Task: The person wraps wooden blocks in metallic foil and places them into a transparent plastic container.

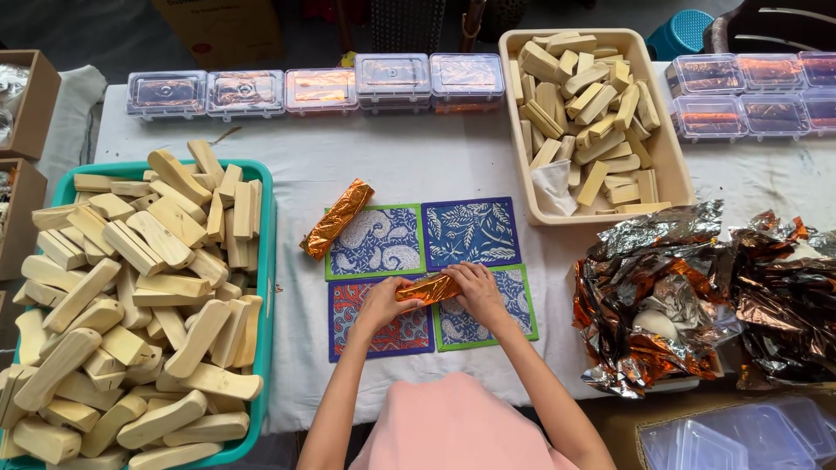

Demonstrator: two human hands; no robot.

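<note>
While both hands, left (pixel 380 305) and right (pixel 477 290), grip foil-wrapped bar (pixel 428 289), second wrapped bar (pixel 337 218) lies beside patterned mats (pixel 470 231).

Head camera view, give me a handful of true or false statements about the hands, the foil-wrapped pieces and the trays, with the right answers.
1. Both hands hold one foil-wrapped piece over the patterned mats. True: the left hand and right hand grip its two ends.
2. A second wrapped piece lies on the upper left mat's edge. True.
3. The teal tray on the left is filled with clear plastic boxes. False: it holds bare pale blocks.
4. The beige tray sits at the upper right of the mats. True.
5. The crumpled foil sheets lie left of the hands. False: they lie to the right.
6. The clear lidded boxes are stacked on the mats. False: they line the table's far edge.
</note>
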